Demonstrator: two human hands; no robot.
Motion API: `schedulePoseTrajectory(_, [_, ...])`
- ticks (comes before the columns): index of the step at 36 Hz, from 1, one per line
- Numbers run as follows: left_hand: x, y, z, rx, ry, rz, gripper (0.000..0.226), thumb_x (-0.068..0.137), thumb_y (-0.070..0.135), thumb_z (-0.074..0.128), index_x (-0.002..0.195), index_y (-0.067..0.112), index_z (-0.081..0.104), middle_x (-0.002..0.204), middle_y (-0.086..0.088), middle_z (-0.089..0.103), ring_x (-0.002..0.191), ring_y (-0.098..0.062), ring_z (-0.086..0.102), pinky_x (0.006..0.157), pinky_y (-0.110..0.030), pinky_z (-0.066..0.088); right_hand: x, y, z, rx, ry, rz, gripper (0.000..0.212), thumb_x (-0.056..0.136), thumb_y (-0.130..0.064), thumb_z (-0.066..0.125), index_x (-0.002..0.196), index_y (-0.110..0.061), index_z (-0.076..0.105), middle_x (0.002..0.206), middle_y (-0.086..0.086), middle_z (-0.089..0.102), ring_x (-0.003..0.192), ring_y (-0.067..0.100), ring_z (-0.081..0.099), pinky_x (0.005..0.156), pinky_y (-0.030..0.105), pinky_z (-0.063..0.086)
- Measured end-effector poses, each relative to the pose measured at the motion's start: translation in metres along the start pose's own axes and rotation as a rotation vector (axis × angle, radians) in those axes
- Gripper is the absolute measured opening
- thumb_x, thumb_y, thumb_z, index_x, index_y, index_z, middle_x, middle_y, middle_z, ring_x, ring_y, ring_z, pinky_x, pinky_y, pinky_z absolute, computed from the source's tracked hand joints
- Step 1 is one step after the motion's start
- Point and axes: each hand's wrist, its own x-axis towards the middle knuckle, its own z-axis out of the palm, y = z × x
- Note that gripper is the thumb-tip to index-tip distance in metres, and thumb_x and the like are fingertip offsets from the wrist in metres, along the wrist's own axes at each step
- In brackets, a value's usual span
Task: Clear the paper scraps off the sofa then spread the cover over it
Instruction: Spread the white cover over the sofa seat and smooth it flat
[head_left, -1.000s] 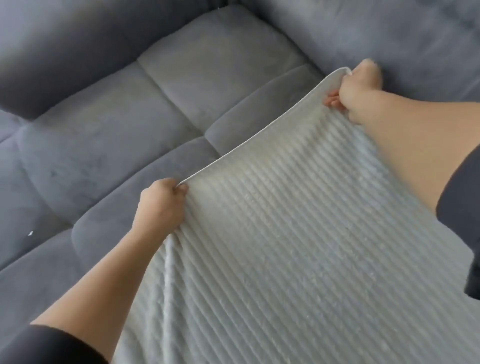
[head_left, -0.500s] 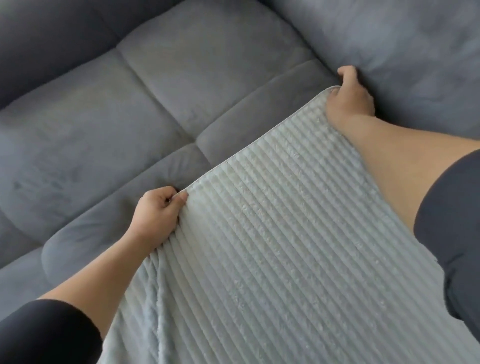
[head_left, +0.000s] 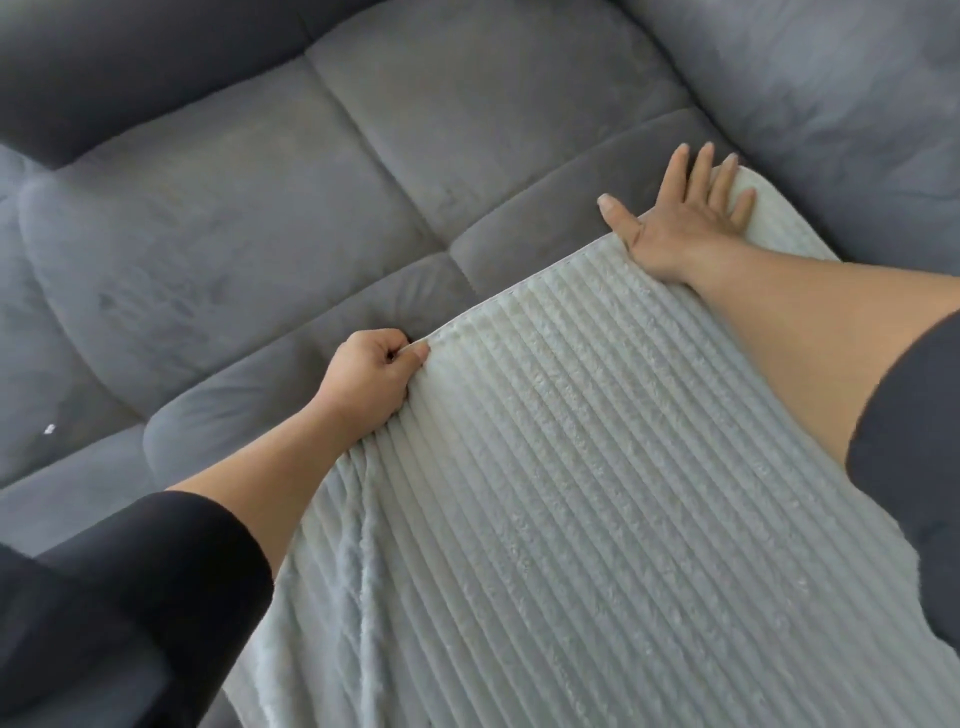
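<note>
on the cover (head_left: 597, 467), right hand (head_left: 685, 223) now flat

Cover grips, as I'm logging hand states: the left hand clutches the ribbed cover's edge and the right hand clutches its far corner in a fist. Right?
Not quite. The head view shows the right hand lying flat with fingers spread, pressing the far corner of the cover onto the sofa, not clutching it. The left hand does clutch the edge.

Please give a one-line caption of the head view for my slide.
Left hand grips the edge of the cover while the right hand presses its corner flat on the grey sofa.
</note>
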Motion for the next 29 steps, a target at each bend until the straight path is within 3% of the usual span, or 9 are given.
schedulePoseTrajectory(3, [-0.006, 0.004, -0.009, -0.017, -0.027, 0.010, 0.041, 0.096, 0.037, 0.061, 0.069, 0.007, 0.053, 0.044, 0.004, 0.050, 0.037, -0.011, 0.043, 0.047, -0.023, 0.038, -0.018, -0.009, -0.009, -0.066, 0.002, 0.038, 0.113, 0.077, -0.092, 0.010, 0.158, -0.017, -0.015, 0.166, 0.014, -0.019, 0.152, 0.036, -0.017, 0.121, 0.060, -0.007])
schedulePoseTrajectory(5, [-0.010, 0.015, -0.020, -0.049, -0.097, -0.001, 0.035, 0.097, 0.036, 0.061, 0.075, 0.009, 0.054, 0.049, -0.001, 0.052, 0.034, -0.011, 0.041, 0.042, -0.020, 0.035, -0.048, -0.026, -0.014, -0.043, 0.149, 0.001, 0.104, 0.086, -0.082, 0.020, 0.160, -0.013, -0.005, 0.166, 0.021, -0.010, 0.153, 0.040, -0.009, 0.121, 0.059, 0.000])
schedulePoseTrajectory(8, [-0.027, 0.032, -0.048, -0.020, -0.199, 0.028, 0.031, 0.094, 0.040, 0.065, 0.089, 0.012, 0.055, 0.060, -0.001, 0.058, 0.044, -0.013, 0.049, 0.043, -0.021, 0.039, -0.125, -0.055, -0.006, 0.088, 0.303, -0.268, 0.080, 0.094, -0.061, 0.037, 0.154, -0.009, 0.028, 0.161, 0.021, 0.022, 0.147, 0.041, 0.020, 0.117, 0.052, 0.024])
schedulePoseTrajectory(11, [-0.061, 0.015, -0.092, 0.109, -0.027, 0.068, 0.031, 0.088, 0.043, 0.069, 0.094, 0.015, 0.057, 0.078, 0.005, 0.061, 0.063, -0.012, 0.056, 0.052, -0.026, 0.042, -0.213, -0.080, 0.013, 0.143, 0.209, -0.467, 0.046, 0.092, -0.042, 0.047, 0.124, -0.013, 0.060, 0.123, 0.013, 0.056, 0.116, 0.037, 0.049, 0.091, 0.044, 0.045])
schedulePoseTrajectory(14, [-0.110, -0.038, -0.124, 0.198, 0.015, -0.063, 0.035, 0.086, 0.045, 0.065, 0.079, 0.013, 0.056, 0.070, -0.005, 0.060, 0.065, -0.026, 0.056, 0.061, -0.035, 0.048, -0.266, -0.099, 0.036, 0.180, -0.161, -0.414, 0.032, 0.095, -0.038, 0.051, 0.120, -0.019, 0.048, 0.107, 0.009, 0.063, 0.104, 0.035, 0.060, 0.080, 0.040, 0.047])
schedulePoseTrajectory(16, [-0.141, -0.076, -0.137, 0.256, -0.028, -0.146, 0.046, 0.087, 0.051, 0.064, 0.077, 0.006, 0.059, 0.071, -0.008, 0.058, 0.066, -0.026, 0.054, 0.064, -0.043, 0.053, -0.282, -0.112, 0.054, 0.107, -0.326, -0.433, 0.041, 0.096, -0.044, 0.051, 0.124, -0.018, 0.034, 0.123, 0.011, 0.061, 0.111, 0.037, 0.060, 0.087, 0.042, 0.047])
schedulePoseTrajectory(19, [-0.158, -0.112, -0.142, 0.250, -0.035, -0.156, 0.062, 0.086, 0.055, 0.066, 0.083, -0.007, 0.060, 0.071, -0.013, 0.057, 0.061, -0.022, 0.051, 0.063, -0.048, 0.053, -0.286, -0.121, 0.066, 0.055, -0.312, -0.438, 0.043, 0.100, -0.042, 0.046, 0.128, -0.015, 0.028, 0.141, 0.017, 0.051, 0.122, 0.038, 0.054, 0.095, 0.044, 0.043])
schedulePoseTrajectory(22, [-0.162, -0.123, -0.138, 0.276, -0.061, -0.166, 0.049, 0.090, 0.037, 0.065, 0.079, -0.010, 0.061, 0.080, -0.024, 0.065, 0.071, -0.023, 0.050, 0.059, -0.043, 0.046, -0.285, -0.125, 0.068, 0.068, -0.320, -0.375, 0.047, 0.101, -0.042, 0.046, 0.132, -0.014, 0.026, 0.151, 0.010, 0.044, 0.131, 0.035, 0.050, 0.101, 0.045, 0.040])
schedulePoseTrajectory(29, [-0.167, -0.135, -0.121, 0.112, 0.172, -0.186, 0.024, 0.101, 0.026, 0.044, 0.086, 0.008, 0.048, 0.084, -0.004, 0.054, 0.082, -0.030, 0.051, 0.063, -0.036, 0.035, -0.284, -0.135, 0.059, 0.063, -0.375, -0.277, 0.051, 0.100, -0.043, 0.048, 0.136, -0.014, 0.024, 0.149, 0.010, 0.045, 0.128, 0.035, 0.052, 0.100, 0.042, 0.042])
